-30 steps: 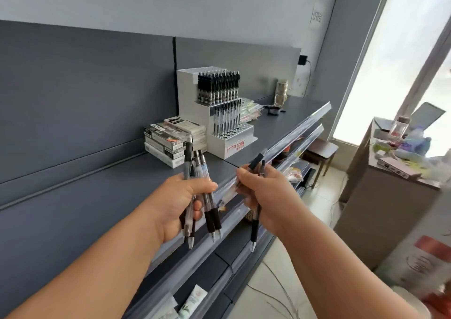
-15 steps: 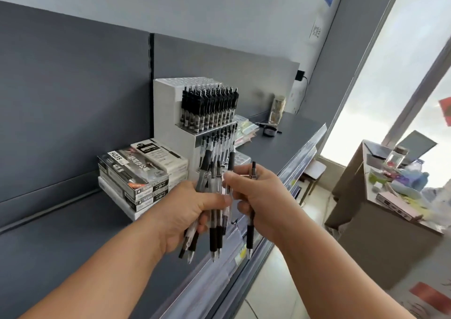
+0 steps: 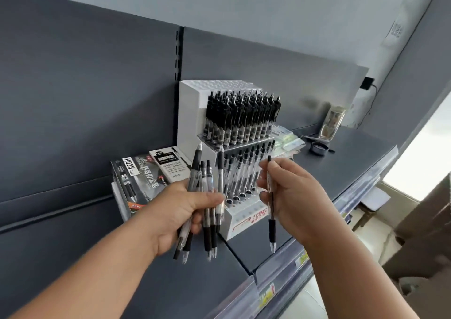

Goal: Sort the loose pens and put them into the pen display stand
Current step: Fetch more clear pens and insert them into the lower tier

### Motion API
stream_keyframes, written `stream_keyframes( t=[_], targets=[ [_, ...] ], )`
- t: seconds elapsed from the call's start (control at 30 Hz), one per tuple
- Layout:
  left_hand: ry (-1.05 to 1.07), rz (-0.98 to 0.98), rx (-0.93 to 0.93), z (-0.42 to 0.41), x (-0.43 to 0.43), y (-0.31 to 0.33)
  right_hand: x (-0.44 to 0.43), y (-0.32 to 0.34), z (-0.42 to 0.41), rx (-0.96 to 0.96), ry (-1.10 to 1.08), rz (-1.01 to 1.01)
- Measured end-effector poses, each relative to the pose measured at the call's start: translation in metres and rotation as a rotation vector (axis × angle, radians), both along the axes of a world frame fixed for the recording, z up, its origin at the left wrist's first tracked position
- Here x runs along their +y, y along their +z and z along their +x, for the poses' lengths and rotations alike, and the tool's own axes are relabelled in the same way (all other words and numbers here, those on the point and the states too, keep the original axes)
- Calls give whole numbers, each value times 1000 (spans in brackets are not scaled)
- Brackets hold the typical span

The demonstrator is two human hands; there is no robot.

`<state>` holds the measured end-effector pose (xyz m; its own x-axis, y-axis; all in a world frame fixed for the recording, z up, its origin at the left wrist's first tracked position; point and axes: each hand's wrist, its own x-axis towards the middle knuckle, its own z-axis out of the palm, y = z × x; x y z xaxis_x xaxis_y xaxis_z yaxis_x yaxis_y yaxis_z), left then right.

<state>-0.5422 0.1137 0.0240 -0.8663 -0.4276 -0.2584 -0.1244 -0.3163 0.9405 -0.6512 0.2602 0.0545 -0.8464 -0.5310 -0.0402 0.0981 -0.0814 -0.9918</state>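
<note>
left hand (image 3: 181,211): closed around a loose bundle of pens (image 3: 207,196), centre of frame, tips down, buttons up. They fan out, not aligned.
right hand (image 3: 288,192): pinching a single pen (image 3: 271,204) near its upper end, upright, tip down, just right of the bundle.
pen display stand (image 3: 231,148): white, stepped, centre of frame on the grey shelf (image 3: 341,167). Middle tier packed; lower tier partly filled, with open holes along its front rows.
bundle risk: your grip sits mid-barrel on splayed pens — loosen a finger and one could slide out tip-first onto the shelf or past its front edge.
single pen risk: held high, so the tip can swing; you'll likely miss a hole or knock a seated pen.
clearance risk: the bundle's tops sit right in front of the lower tier. I can't tell whether they touch the seated pens; push in and you may tilt them.
sorting risk: all pens look alike from here — mixing types is easy. Check before seating.
pen boxes (image 3: 146,177): stacked left of the stand, near your left knuckles; could get nudged.
</note>
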Motion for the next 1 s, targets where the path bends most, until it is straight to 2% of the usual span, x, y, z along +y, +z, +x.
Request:
stream_keyframes(
  t=[0.1, 0.23, 0.4, 0.53, 0.73, 1.0],
  targets=[
    [120, -21, -5, -12, -2, 1, -8, 4, -36, 78, 64, -101],
    [335, -15, -7, -31, 7, 7, -20, 12, -78, 189, 139, -124],
    [476, -68, -19, -52, 25, 13, -21, 28, -117, 363, 209, -210],
    [547, -102, -30, -58, 38, 17, -19, 35, -132, 461, 272, -275],
    [627, -136, -39, -53, 49, 22, -17, 18, -120, 553, 512, -245],
    [620, -157, -54, -39, 47, 24, -19, 5, -109, 556, 529, -236]
  ],
)
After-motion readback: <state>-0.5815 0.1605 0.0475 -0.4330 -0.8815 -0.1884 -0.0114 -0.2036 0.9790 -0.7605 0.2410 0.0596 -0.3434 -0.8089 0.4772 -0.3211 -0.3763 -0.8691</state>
